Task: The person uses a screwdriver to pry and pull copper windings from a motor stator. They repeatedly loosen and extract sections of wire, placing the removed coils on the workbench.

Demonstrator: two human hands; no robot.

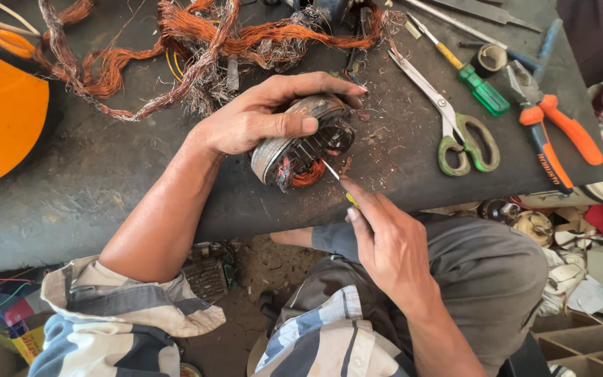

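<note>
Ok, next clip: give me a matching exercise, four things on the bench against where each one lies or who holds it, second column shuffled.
Things:
1. motor stator
2. scissors with green handles
3. pliers with orange handles
4. thin screwdriver

Places:
A. in the right hand, tip at the stator windings
B. near the bench's right edge, right of the scissors
C. gripped by the left hand on the bench
D. flat on the bench between the stator and the pliers

Pairs: 1-C, 2-D, 3-B, 4-A
</note>
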